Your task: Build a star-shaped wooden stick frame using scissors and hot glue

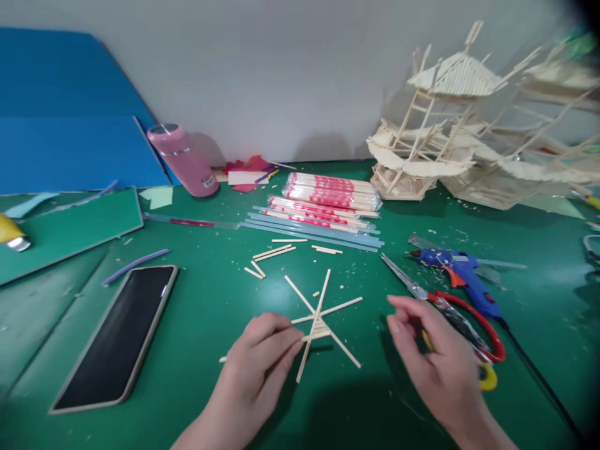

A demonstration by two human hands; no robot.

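My left hand [262, 356] pinches a thin wooden stick [316, 335] between thumb and fingers. One end lies over a star-shaped frame of crossed sticks [344, 349]; what looks like its other end pokes out left of the hand. Short pieces fill one wedge of the star near its centre. To the right, my right hand [434, 359] hovers with thumb and forefinger apart, holding nothing I can see. Below and behind it lie red-handled scissors [497, 340] and something with a yellow loop [488, 377], both partly hidden by the hand.
Loose stick pieces [274, 252], bluish glue sticks [314, 236] and wrapped stick bundles [332, 190] lie beyond the star. A blue glue gun [464, 272] with its cord is at right, below stick-built pavilions [422, 150]. A phone [115, 340] and pink bottle [185, 162] are at left.
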